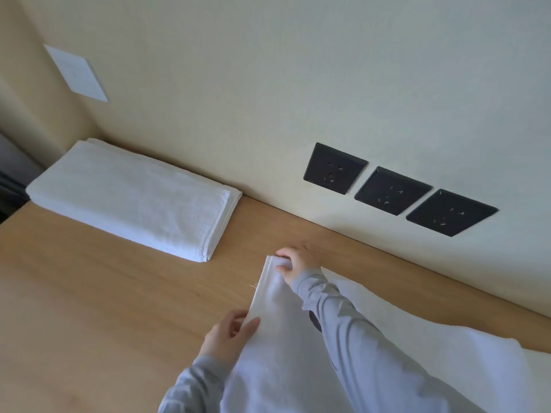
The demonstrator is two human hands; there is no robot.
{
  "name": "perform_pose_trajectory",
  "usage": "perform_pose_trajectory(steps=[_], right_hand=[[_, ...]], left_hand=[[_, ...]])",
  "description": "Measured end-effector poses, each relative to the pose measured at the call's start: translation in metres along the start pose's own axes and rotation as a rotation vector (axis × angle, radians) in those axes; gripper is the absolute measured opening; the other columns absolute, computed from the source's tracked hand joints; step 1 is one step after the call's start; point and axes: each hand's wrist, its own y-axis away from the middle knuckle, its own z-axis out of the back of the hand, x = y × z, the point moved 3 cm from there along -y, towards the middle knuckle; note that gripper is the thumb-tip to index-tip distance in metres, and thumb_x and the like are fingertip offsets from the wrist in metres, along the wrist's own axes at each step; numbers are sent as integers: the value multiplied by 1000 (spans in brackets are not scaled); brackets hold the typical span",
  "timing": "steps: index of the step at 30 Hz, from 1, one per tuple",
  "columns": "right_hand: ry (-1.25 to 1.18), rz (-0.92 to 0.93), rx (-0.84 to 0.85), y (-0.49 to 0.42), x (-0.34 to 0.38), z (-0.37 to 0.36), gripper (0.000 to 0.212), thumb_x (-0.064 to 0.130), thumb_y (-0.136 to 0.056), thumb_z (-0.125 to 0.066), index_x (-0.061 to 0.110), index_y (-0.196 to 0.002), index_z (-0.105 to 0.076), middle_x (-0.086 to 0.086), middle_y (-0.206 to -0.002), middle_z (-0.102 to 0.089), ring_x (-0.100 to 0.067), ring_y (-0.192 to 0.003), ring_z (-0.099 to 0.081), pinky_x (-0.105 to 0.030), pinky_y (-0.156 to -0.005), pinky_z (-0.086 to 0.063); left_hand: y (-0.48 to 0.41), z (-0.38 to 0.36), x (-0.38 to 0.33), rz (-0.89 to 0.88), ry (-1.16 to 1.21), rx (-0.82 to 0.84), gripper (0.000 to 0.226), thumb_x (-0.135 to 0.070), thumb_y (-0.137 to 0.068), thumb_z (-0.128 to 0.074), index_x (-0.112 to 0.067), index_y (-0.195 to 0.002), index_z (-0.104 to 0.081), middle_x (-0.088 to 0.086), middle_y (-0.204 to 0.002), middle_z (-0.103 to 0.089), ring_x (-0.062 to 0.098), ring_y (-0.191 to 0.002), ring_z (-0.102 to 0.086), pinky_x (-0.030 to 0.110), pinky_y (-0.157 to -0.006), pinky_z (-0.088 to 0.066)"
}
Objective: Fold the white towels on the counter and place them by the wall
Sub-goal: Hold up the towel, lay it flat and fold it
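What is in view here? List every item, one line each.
folded towel: one stack, white, on the counter at left, against the wall
loose towel: one, white, spread on the counter at right, held at its left edge
counter: one, light wood, across the lower view
wall: one, cream, behind the counter
sockets: three, black, in a row low on the wall at right
switch plate: one, white, on the side wall, upper left
sleeves: two, grey, over the loose towel
left hand: one, pinches the loose towel's near corner
right hand: one, grips its far corner
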Motion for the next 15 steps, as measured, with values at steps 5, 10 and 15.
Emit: perform_pose_trajectory(steps=[5, 10, 15], right_hand=[[-203, -11, -43, 22, 10, 22, 14, 19, -88, -56, 12, -98, -62, -2, -97, -59, -18, -97, -49, -29, -88, -37], [-450, 138, -187, 98, 3, 74, 13, 10, -85, -60, 18, -75, -57, 12, -61, -49, -4, -59, -44, -12, -56, -33], [-504, 81, -374, 123, -8, 101, 20, 8, -80, -65, 16, -63, -58, 8, -51, -43, -6, -50, -37, -16, -47, -28]], left_hand=[[-35, -17, -29, -42, -155, 34, 39, -50, -81, -63, -25, -111, -58, -1, -99, -66, 18, -93, -60, 26, -76, -46], [-59, -25, -52, 1, 52, -17, 33, -44, -94, -45, -18, -91, -65, 9, -93, -67, 27, -90, -61, 40, -89, -49], [-97, -51, -81, -24, -200, -6, 35, -32, -88, -57, -16, -119, -60, 6, -116, -64, 24, -103, -60, 24, -83, -43]])
